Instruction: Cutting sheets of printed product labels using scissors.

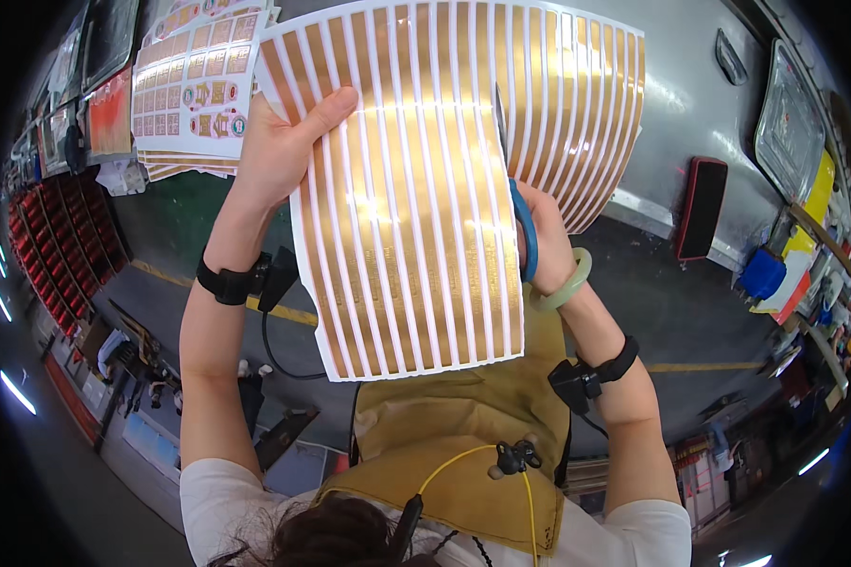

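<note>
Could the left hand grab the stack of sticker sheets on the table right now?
Probably not yet. The left hand is busy pinching the big gold striped sheet. The stack of sticker sheets lies close beside it with nothing between, so it would need to let go first.

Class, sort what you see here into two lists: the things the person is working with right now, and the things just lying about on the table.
In use:
left hand
right hand
sheet of gold strips
blue-handled scissors

Lying about:
stack of sticker sheets
red case
clear plastic tray
</note>
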The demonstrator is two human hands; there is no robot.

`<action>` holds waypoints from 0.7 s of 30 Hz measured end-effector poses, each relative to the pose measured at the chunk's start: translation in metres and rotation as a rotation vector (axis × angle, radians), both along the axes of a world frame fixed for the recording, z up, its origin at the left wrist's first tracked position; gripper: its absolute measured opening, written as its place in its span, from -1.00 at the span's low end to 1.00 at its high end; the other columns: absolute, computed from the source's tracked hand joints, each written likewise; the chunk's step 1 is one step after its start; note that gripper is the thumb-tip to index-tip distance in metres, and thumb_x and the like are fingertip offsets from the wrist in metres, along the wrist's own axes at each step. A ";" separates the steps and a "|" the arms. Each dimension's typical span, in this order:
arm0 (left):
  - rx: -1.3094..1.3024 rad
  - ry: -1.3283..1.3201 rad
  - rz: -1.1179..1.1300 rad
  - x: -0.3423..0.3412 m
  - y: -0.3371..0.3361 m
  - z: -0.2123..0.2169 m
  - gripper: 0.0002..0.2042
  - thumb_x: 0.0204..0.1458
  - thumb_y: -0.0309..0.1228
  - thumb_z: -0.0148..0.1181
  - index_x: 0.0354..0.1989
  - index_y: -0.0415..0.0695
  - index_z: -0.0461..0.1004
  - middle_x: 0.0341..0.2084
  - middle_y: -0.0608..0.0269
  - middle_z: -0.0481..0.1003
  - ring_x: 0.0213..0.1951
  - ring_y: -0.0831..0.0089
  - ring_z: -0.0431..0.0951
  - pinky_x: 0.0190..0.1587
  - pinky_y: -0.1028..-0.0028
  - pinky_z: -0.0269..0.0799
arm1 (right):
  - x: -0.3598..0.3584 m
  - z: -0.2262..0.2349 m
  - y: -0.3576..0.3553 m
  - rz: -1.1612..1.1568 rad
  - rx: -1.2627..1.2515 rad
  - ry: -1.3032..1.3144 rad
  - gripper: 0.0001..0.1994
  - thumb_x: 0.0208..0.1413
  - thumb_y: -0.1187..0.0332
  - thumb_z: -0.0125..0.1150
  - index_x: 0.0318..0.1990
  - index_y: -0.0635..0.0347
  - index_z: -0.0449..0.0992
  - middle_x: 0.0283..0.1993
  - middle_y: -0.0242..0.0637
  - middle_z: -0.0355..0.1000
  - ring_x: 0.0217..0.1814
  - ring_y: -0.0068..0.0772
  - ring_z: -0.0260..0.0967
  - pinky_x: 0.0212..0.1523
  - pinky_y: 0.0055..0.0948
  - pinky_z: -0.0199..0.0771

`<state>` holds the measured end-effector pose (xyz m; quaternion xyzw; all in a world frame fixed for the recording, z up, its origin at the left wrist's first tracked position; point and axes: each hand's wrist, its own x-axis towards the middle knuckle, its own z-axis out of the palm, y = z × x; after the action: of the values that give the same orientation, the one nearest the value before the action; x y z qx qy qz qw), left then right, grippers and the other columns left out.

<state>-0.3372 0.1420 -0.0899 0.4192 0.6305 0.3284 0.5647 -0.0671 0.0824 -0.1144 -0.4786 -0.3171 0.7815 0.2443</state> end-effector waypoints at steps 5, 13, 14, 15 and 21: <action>-0.057 0.005 -0.057 0.000 0.002 0.011 -0.74 0.09 -0.37 0.25 -0.11 -0.26 0.48 -0.31 0.21 0.58 -0.31 0.54 0.59 -0.25 0.53 0.51 | -0.005 -0.005 0.009 -0.046 0.050 0.062 -0.78 0.22 0.38 0.03 -0.13 0.40 0.44 -0.31 -0.40 0.44 -0.27 -0.68 0.29 -0.19 -0.60 0.36; -0.060 -0.002 -0.061 -0.005 0.011 0.008 -0.72 0.09 -0.36 0.25 -0.09 -0.26 0.45 -0.29 0.21 0.57 -0.28 0.53 0.59 -0.24 0.54 0.51 | -0.012 0.004 0.017 -0.054 0.137 -0.019 -0.81 0.10 0.40 0.20 -0.28 0.42 0.50 -0.42 -0.38 0.48 -0.37 -0.71 0.32 -0.34 -0.59 0.38; -0.074 -0.033 -0.054 -0.007 0.012 0.006 -0.72 0.09 -0.36 0.25 -0.10 -0.25 0.46 -0.30 0.21 0.57 -0.28 0.53 0.58 -0.24 0.54 0.51 | -0.014 0.001 0.016 -0.068 0.120 -0.008 -0.81 0.09 0.40 0.21 -0.28 0.42 0.51 -0.42 -0.38 0.49 -0.37 -0.71 0.33 -0.35 -0.59 0.39; -0.073 -0.034 -0.057 -0.007 0.013 0.004 -0.72 0.09 -0.36 0.25 -0.10 -0.25 0.46 -0.30 0.21 0.57 -0.28 0.53 0.58 -0.24 0.54 0.51 | -0.016 0.000 0.016 -0.082 0.104 0.000 -0.81 0.09 0.40 0.21 -0.29 0.42 0.52 -0.42 -0.38 0.50 -0.37 -0.71 0.34 -0.35 -0.59 0.39; -0.130 -0.019 -0.121 -0.011 0.017 0.007 -0.76 0.12 -0.42 0.20 -0.07 -0.23 0.47 -0.25 0.24 0.55 -0.27 0.57 0.55 -0.23 0.59 0.47 | -0.017 -0.003 0.024 -0.093 0.065 -0.043 -0.74 0.12 0.38 0.18 -0.14 0.43 0.46 -0.34 -0.37 0.48 -0.31 -0.74 0.31 -0.29 -0.62 0.35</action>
<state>-0.3484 0.1589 -0.0831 0.4159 0.6188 0.2562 0.6152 -0.0840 0.1067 -0.1173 -0.5012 -0.3250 0.7480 0.2891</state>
